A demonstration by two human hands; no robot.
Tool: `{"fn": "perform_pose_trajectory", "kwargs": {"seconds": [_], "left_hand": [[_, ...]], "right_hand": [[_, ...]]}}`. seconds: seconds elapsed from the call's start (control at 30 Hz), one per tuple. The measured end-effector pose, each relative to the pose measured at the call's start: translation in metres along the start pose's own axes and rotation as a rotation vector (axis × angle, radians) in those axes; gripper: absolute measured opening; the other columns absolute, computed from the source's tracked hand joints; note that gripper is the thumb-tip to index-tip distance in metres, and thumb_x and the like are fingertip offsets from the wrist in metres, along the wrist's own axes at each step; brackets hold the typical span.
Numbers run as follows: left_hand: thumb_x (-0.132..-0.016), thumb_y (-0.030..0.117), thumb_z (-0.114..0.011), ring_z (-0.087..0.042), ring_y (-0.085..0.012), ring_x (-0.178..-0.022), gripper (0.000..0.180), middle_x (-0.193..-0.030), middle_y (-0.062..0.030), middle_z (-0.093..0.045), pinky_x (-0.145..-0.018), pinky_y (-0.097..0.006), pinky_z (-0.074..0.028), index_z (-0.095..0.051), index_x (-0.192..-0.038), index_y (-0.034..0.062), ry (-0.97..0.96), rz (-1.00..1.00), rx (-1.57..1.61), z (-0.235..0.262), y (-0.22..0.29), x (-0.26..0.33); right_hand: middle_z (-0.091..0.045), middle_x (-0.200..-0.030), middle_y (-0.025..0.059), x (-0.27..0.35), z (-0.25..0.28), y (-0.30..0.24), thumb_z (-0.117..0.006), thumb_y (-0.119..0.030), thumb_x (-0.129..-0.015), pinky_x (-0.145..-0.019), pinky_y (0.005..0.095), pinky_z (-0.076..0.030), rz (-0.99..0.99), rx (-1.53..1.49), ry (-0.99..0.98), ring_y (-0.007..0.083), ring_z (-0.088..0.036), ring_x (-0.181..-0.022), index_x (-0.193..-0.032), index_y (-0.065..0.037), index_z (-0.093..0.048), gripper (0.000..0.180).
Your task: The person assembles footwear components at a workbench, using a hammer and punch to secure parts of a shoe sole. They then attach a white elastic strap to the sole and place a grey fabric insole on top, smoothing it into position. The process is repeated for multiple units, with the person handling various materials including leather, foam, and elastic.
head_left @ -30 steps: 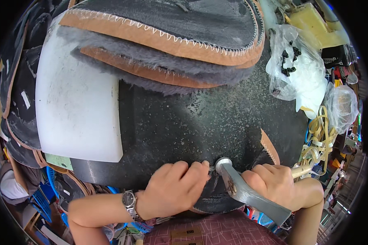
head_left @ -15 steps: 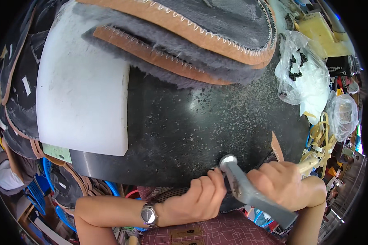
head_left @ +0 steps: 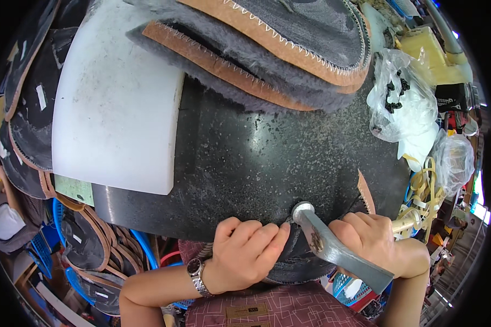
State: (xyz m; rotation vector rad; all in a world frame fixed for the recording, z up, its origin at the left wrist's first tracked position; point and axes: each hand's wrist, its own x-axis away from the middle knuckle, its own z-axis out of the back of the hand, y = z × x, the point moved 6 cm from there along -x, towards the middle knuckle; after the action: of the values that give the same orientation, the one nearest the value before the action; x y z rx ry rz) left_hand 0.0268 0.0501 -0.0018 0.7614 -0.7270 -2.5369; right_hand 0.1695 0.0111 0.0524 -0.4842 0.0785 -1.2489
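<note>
My right hand (head_left: 368, 240) is closed round the pale handle of a metal hammer (head_left: 346, 259). Its round face touches down beside the fingertips of my left hand (head_left: 248, 250), at the table's near edge. Those fingers are pinched on the edge of a dark stitched piece (head_left: 297, 267), which hangs over the edge toward my lap. A narrow brown strip (head_left: 366, 193) with a stitched edge sticks up beyond my right hand; whether it joins the dark piece cannot be seen.
Fleece-lined pieces with brown stitched borders (head_left: 316, 49) lie at the far side of the black tabletop (head_left: 240, 158). A white slab (head_left: 114, 120) covers the left part. Clear plastic bags (head_left: 403, 98) and yellowish bands (head_left: 428, 191) sit right. Dark brown-edged pieces (head_left: 84, 240) are stacked left.
My left hand has shifted slightly left and up, its knuckles more raised, and more of the dark piece shows. The hammer stays near the same spot, its face slightly nearer the table's far side.
</note>
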Motion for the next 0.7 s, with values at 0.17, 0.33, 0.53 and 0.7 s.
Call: {"fn": "perform_pose_trajectory", "kwargs": {"seconds": [0.17, 0.33, 0.53, 0.7], "left_hand": [[-0.066, 0.012, -0.062, -0.051, -0.0147, -0.067, 0.024, -0.079, -0.0034, -0.056, -0.059, -0.026, -0.036, -0.066, -0.087, 0.0013, -0.032, -0.186, -0.231, -0.002, 0.019, -0.006], [-0.072, 0.012, -0.056, -0.053, -0.018, -0.071, 0.025, -0.081, -0.0118, -0.058, -0.061, -0.028, -0.043, -0.064, -0.086, -0.0074, -0.201, -0.401, -0.378, -0.013, 0.036, -0.009], [-0.069, 0.02, -0.069, -0.054, -0.0215, -0.076, 0.039, -0.09, -0.0092, -0.056, -0.065, -0.03, -0.043, -0.061, -0.1, -0.0032, -0.115, 0.039, -0.106, 0.005, 0.016, -0.004], [-0.068, 0.012, -0.073, -0.057, -0.0233, -0.072, 0.03, -0.086, -0.0076, -0.06, -0.061, -0.032, -0.045, -0.063, -0.095, 0.0043, 0.039, 0.216, 0.163, -0.001, 0.014, -0.005]], "right_hand": [[-0.042, -0.063, 0.0026, -0.007, 0.014, 0.002, -0.061, -0.016, -0.062, -0.04, 0.0276, -0.039, 0.032, 0.01, 0.03, 0.0146, -0.049, -0.047, -0.09, -0.001, -0.053, 0.033], [-0.041, -0.062, 0.0027, -0.005, 0.007, -0.008, -0.061, -0.018, -0.061, -0.04, 0.0275, -0.039, 0.119, 0.115, -0.005, 0.0146, -0.048, -0.049, -0.089, 0.0, -0.053, 0.035], [-0.043, -0.063, 0.0044, 0.007, -0.003, -0.004, -0.062, -0.019, -0.063, -0.042, 0.0312, -0.041, 0.049, 0.05, 0.001, 0.0182, -0.052, -0.052, -0.09, -0.003, -0.053, 0.033], [-0.055, -0.072, 0.0097, 0.011, 0.014, 0.023, -0.067, -0.013, -0.076, -0.05, 0.0358, -0.045, -0.161, -0.047, 0.314, 0.0293, -0.057, -0.057, -0.09, -0.005, -0.057, 0.019]]}}
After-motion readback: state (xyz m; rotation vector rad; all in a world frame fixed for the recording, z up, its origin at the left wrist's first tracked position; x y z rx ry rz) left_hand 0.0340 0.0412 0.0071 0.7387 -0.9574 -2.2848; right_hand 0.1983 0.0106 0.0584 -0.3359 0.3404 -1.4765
